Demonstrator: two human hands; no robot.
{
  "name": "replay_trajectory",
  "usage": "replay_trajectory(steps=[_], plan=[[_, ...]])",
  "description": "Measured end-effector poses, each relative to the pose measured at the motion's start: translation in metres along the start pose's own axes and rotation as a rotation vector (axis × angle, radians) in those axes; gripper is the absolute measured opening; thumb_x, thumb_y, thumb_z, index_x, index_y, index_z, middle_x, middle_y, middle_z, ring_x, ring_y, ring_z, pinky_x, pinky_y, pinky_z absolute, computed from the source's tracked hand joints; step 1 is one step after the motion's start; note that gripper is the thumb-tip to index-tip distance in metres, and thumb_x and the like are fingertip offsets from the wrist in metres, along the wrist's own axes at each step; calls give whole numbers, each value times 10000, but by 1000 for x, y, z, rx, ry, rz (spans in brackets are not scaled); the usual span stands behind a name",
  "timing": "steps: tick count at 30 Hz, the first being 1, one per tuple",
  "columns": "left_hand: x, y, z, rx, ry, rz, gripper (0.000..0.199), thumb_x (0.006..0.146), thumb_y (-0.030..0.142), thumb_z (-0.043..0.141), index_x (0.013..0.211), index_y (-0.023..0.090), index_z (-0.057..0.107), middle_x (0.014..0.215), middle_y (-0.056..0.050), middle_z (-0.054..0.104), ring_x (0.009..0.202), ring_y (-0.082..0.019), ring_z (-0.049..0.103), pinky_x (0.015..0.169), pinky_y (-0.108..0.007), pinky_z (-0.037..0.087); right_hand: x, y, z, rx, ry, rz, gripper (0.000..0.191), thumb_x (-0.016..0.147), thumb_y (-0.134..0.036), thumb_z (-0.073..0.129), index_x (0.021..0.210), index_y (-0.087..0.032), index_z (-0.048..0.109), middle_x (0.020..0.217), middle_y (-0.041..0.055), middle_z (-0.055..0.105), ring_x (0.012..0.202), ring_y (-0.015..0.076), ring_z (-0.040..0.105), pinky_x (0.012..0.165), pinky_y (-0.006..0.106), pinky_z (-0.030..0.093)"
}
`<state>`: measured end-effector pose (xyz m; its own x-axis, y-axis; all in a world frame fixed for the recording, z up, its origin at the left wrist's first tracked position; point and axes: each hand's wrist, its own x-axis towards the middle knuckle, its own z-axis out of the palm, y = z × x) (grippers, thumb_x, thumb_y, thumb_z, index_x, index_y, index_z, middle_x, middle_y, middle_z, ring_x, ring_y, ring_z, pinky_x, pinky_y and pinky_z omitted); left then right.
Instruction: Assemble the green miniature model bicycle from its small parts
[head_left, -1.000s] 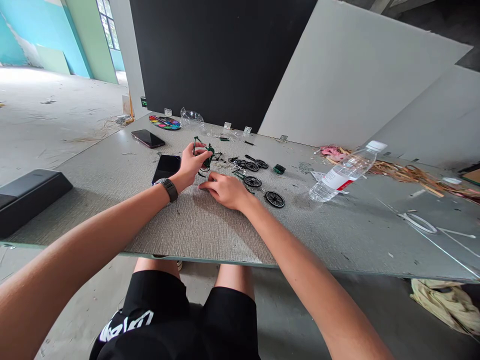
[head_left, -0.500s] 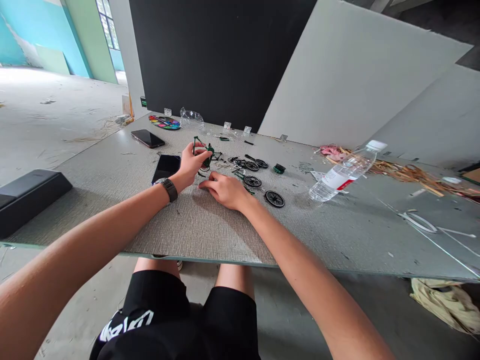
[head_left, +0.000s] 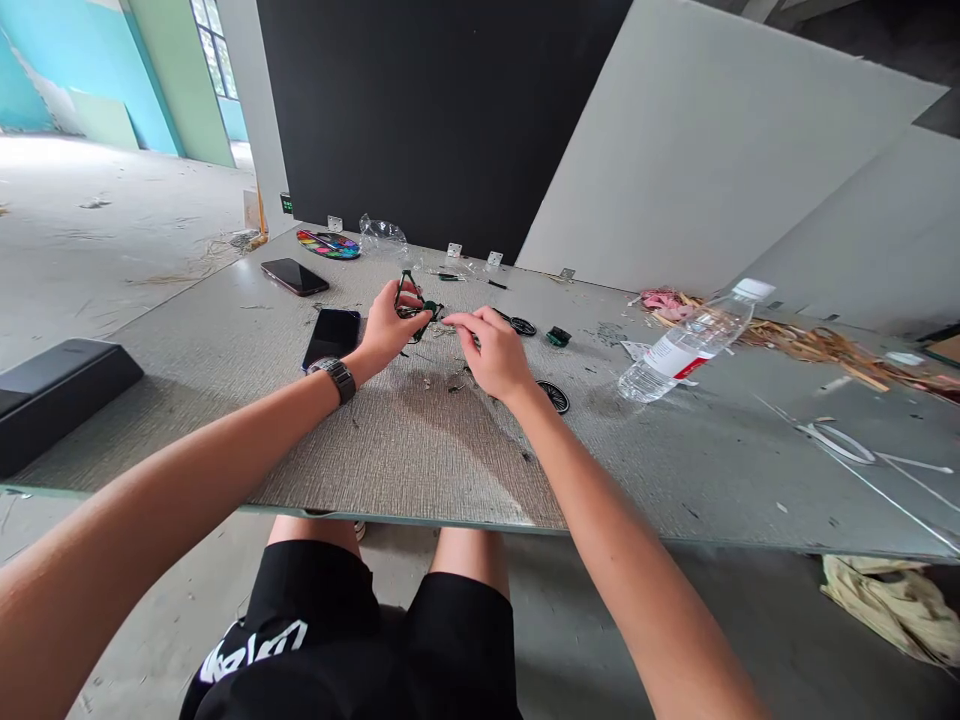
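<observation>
My left hand (head_left: pixel 388 325) is closed on a small dark green frame (head_left: pixel 406 283), held a little above the table. Close on its right is my right hand (head_left: pixel 491 345), with index finger and thumb near the frame's right end. Whether a tiny part sits between those fingers is too small to tell. Beyond the right hand lies a small black spoked wheel (head_left: pixel 523 327), and another wheel (head_left: pixel 555 396) is partly covered by the right wrist. A dark green piece (head_left: pixel 558 337) rests farther right. Small dark bits lie below the hands.
A phone (head_left: pixel 332 335) lies beside my left wrist, another phone (head_left: pixel 295 276) behind it. At the back are a colourful palette (head_left: pixel 328 245) and clear plastic (head_left: pixel 383 236). A water bottle (head_left: pixel 686 345) leans on the right; a black box (head_left: pixel 67 392) sits far left.
My right hand has moved up and right from the tabletop, now covering several parts. The green frame has turned in my left hand.
</observation>
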<state>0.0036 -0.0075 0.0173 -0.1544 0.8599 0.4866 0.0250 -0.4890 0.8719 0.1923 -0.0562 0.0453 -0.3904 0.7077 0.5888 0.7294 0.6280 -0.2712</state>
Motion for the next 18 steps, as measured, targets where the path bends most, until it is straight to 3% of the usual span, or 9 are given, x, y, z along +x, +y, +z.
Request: replay_trajectory(steps=[5, 11, 18], plan=[[-7, 4, 3, 123, -62, 72, 367, 680, 118, 783, 959, 216, 566, 915, -14, 675, 793, -126, 609, 721, -265, 476, 1, -3, 2, -41, 58, 66, 364, 1044, -231, 412, 1218, -217, 731, 1028, 84, 629, 789, 175, 574, 738, 316, 436], [-15, 14, 8, 154, -32, 78, 382, 652, 93, 778, 950, 228, 581, 890, -11, 666, 767, -139, 572, 706, -272, 442, 1, -7, 8, -63, 63, 89, 358, 1027, -207, 421, 1212, -209, 727, 1032, 95, 634, 827, 199, 587, 724, 319, 434], [-17, 10, 10, 247, -17, 125, 362, 690, 119, 775, 967, 234, 573, 932, -25, 685, 776, -155, 581, 720, -287, 431, 2, -9, 13, -102, 56, 115, 362, 1030, -189, 415, 1246, -193, 706, 1073, 113, 643, 859, 210, 608, 733, 330, 447]])
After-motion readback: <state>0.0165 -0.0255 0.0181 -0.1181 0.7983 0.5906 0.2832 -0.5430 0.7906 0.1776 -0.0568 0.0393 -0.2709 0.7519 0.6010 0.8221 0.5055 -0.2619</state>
